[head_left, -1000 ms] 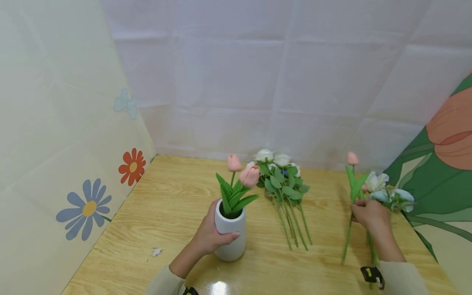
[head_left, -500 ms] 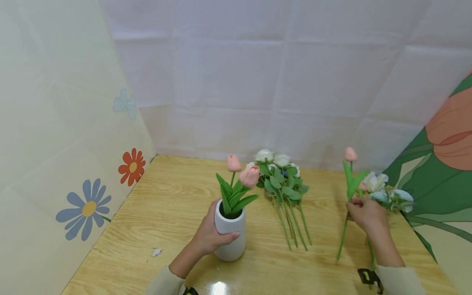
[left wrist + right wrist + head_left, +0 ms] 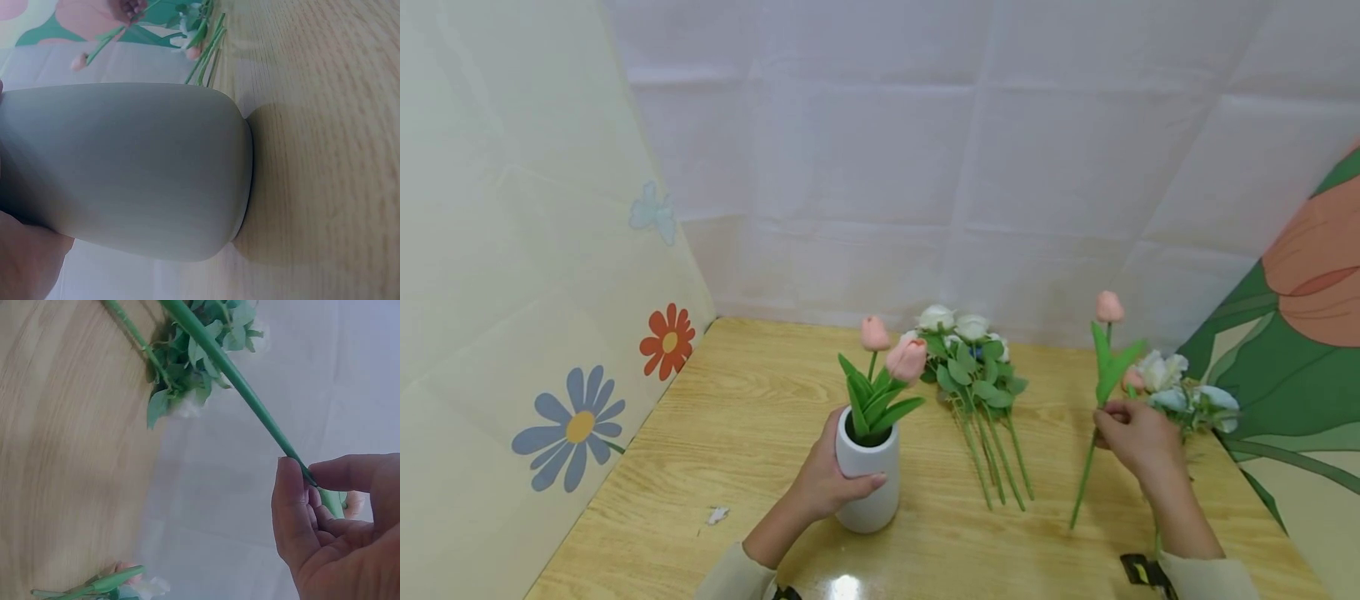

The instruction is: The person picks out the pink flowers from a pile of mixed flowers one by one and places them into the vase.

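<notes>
A white vase (image 3: pixel 868 487) stands on the table with two pink tulips (image 3: pixel 907 358) and their green leaves in its mouth. My left hand (image 3: pixel 835 479) grips the vase round its side, the thumb across the front. On the right, my right hand (image 3: pixel 1138 437) pinches the stem of a single pink tulip (image 3: pixel 1108 307) just below its leaves. This tulip is raised, its bloom up and its stem slanting down to the left. The right wrist view shows the green stem (image 3: pixel 244 390) between thumb and fingertips.
Several white roses (image 3: pixel 972 327) with long stems lie between the vase and my right hand. Beyond the right hand lie white and pale blue flowers (image 3: pixel 1216 400) and another pink tulip (image 3: pixel 1133 380). A white scrap (image 3: pixel 717 515) is at the left. Cloth hangs behind the table (image 3: pixel 760 375).
My right hand has moved left with the pink tulip, away from the flowers on the right, and the bloom has risen slightly. The left hand and the vase have stayed in place.
</notes>
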`<state>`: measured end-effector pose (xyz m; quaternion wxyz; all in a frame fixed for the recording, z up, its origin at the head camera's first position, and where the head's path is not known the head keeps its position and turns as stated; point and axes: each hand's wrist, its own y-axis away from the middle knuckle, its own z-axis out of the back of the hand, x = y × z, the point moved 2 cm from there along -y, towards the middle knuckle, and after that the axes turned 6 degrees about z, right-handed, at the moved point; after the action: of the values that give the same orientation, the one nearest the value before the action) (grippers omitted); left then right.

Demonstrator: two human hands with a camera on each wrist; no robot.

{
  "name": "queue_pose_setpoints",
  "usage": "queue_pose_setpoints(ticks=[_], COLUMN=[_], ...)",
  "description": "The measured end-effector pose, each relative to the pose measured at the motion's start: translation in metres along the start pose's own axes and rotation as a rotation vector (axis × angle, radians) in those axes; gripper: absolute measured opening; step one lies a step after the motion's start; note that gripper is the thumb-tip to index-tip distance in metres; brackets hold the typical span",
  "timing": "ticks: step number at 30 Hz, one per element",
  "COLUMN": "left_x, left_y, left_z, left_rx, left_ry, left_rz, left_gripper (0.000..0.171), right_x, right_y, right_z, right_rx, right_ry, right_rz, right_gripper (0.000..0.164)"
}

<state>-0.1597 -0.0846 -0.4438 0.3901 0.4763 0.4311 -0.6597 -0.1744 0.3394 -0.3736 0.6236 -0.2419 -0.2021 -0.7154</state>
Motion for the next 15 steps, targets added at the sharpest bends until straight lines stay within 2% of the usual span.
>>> queue_pose_setpoints(ticks=[15], left_x=[-0.001], left_y=[0.0], left_z=[0.0], left_rx=[-0.006], left_ry=[0.0], left_rz=[0.005], left_gripper=[0.092], right_x=[0.022], right_y=[0.016], right_z=[-0.006], right_rx=[-0.034], right_ry=[-0.096], right_rz=[0.061], right_gripper=[0.05])
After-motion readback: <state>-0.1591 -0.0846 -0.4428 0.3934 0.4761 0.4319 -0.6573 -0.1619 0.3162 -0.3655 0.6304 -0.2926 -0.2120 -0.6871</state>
